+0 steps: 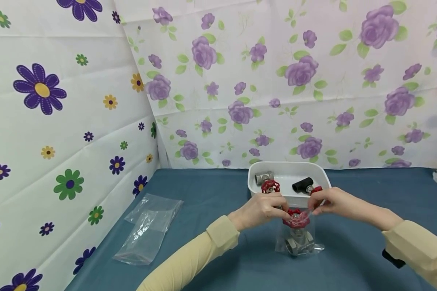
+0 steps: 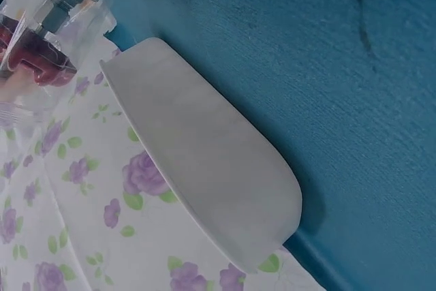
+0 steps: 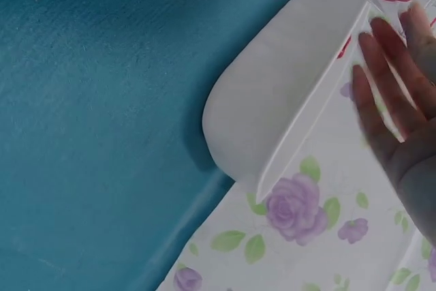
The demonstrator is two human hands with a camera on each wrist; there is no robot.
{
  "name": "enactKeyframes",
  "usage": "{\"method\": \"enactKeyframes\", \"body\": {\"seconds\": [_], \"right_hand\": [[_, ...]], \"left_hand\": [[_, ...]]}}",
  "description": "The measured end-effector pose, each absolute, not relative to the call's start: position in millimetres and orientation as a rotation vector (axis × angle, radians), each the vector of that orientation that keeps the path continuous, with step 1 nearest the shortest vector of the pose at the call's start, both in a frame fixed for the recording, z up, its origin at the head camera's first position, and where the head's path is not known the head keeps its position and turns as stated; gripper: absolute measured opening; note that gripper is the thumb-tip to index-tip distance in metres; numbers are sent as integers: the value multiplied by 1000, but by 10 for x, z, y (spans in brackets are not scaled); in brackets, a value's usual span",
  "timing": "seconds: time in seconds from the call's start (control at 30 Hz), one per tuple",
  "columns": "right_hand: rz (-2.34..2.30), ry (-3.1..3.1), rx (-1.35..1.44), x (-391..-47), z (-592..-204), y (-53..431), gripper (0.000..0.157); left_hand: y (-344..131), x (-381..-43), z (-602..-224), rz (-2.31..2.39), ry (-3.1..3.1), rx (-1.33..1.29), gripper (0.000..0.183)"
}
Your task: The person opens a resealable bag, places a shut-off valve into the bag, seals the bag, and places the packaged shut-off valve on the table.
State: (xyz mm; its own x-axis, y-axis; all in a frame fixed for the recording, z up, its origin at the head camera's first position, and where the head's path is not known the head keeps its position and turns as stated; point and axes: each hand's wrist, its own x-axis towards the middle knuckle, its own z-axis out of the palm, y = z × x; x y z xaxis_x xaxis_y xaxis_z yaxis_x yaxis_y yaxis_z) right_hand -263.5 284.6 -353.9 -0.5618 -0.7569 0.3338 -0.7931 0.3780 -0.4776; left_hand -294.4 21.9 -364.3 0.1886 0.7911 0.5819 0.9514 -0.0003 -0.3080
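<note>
A metal valve point(image 1: 300, 241) with a red handwheel point(image 1: 296, 218) sits inside a clear plastic bag point(image 1: 281, 242), in front of the white tub. My left hand point(image 1: 263, 209) pinches the bag's top on the left, beside the handwheel. On the other side, my right hand point(image 1: 336, 205) pinches the bag's top edge between thumb and index finger. Its other fingers point(image 3: 392, 76) are spread in the right wrist view. In the left wrist view, the handwheel point(image 2: 39, 59) shows through the plastic at the upper left corner, and the left hand is mostly cut off.
The white tub point(image 1: 293, 199) holds another red-wheeled valve point(image 1: 269, 184) and a black fitting with a red part point(image 1: 303, 185). Flat clear bags point(image 1: 149, 228) lie on the blue tablecloth point(image 1: 204, 186) at left. Floral sheets point(image 1: 218, 81) hang behind and at left.
</note>
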Motion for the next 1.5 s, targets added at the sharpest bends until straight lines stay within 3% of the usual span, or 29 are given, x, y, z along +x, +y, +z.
{"method": "enactKeyframes", "body": {"seconds": [0.77,1.2,1.5], "right_hand": [[657,-2383,1247,-2517,-3183,2853,29],[601,-2368,1247,-2422,-3211,2857,30],[600,-2280,1294,-2375,-3246,2851,36]], "left_hand": [[103,-3050,-3459,-385,-1636,-1718,6],[102,-3043,-3497,-437,-1629,-1701,5],[119,-3016,-3628,-959,-1972,-1649,44]]}}
